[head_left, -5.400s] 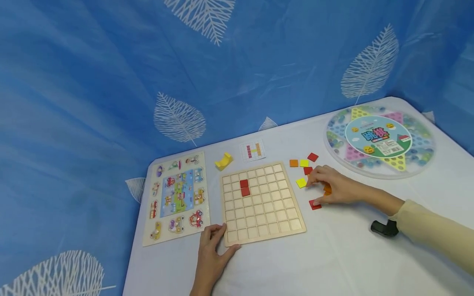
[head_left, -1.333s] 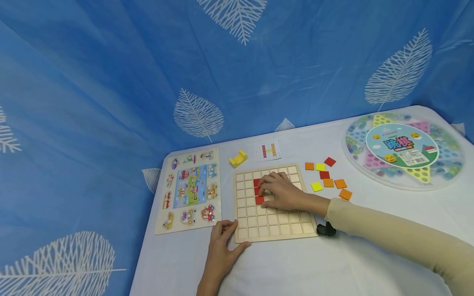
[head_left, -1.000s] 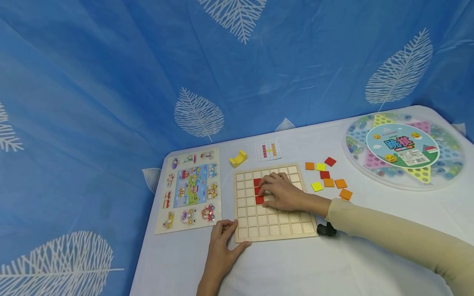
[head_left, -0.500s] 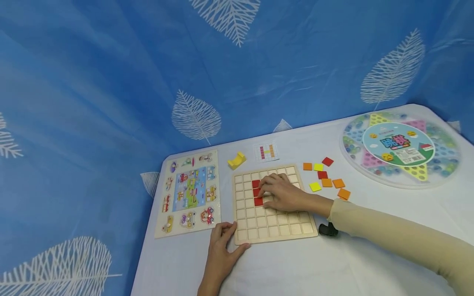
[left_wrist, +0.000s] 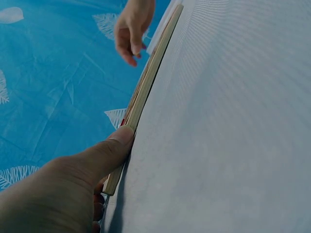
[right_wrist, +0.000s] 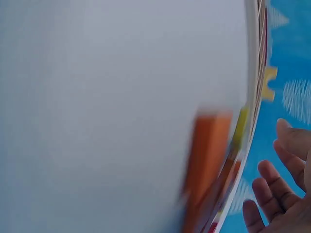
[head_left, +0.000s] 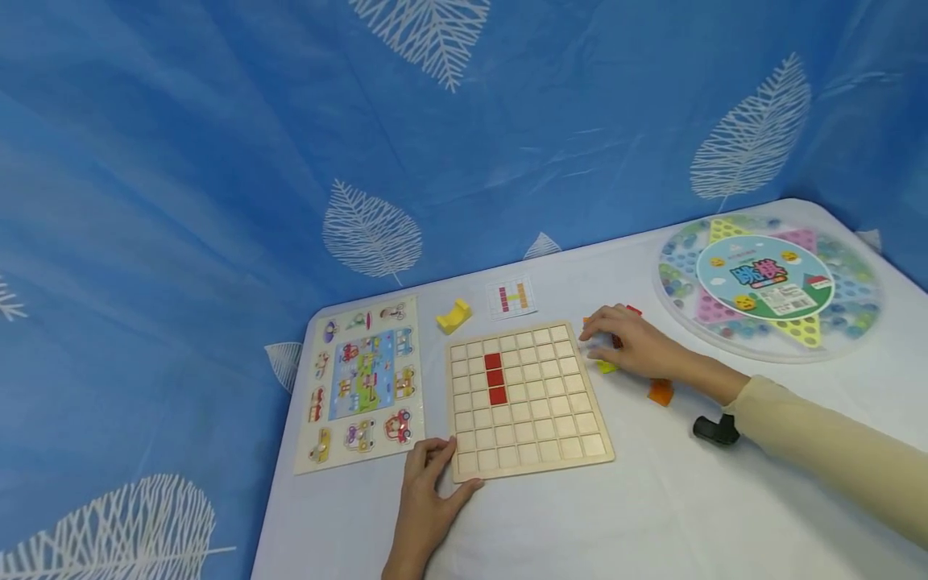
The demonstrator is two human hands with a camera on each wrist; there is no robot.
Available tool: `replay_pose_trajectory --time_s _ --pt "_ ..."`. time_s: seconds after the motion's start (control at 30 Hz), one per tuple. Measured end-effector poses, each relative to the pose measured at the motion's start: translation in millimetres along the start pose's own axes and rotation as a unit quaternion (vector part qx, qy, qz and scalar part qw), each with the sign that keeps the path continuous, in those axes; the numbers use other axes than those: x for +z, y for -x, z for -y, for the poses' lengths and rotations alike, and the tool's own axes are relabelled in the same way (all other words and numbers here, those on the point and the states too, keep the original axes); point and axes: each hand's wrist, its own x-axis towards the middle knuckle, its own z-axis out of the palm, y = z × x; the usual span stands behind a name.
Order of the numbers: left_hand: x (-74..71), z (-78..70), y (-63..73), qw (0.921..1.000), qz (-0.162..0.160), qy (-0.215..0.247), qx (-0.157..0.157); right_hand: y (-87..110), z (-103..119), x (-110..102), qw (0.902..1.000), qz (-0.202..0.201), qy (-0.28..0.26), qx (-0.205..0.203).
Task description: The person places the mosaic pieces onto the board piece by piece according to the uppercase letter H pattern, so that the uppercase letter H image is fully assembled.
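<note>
My left hand [head_left: 424,511] grips the near left corner of a square wooden grid board [head_left: 548,423]; in the left wrist view the thumb [left_wrist: 124,135] presses its side edge. Three red tiles [head_left: 495,378] fill a short column of cells in its upper left part. Just right of the board, my right hand [head_left: 641,346] hovers over loose square tiles, partly hiding them. Its fingers are apart and loosely bent with nothing between them, as the right wrist view shows. A yellow tile [head_left: 606,366] and an orange tile [head_left: 660,392] peek out from under it.
Behind the board lie a pattern card [head_left: 511,298] and a yellow notched block [head_left: 453,317]. A wooden picture puzzle [head_left: 308,419] is on the left. The round marble game box [head_left: 764,278] occupies the back right. A blue curtain [head_left: 551,121] hangs behind the table.
Since the earliest frame a third red tile has joined the column on the board. My right hand has let go of it and moved right to the loose tiles. My left hand stays put.
</note>
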Motion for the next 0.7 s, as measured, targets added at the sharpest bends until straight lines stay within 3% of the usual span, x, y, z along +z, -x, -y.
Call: replay_pose_trajectory --time_s 0.2,0.47,0.7 --pt "-0.3 -0.3 -0.4 1.0000 -0.004 -0.002 -0.002 15.4 -23.3 -20.0 0.9981 0.002 0.021 0.058" --pt "-1.2 -4.3 -0.2 0.9995 0.012 -0.001 -0.029 22.5 -34.2 -28.3 0.9933 0.024 0.025 0.110" --pt "-0.4 -3.9 -0.3 0.9999 0.004 -0.001 -0.016 20.3 -34.8 -29.9 0.9910 0.046 0.025 0.123"
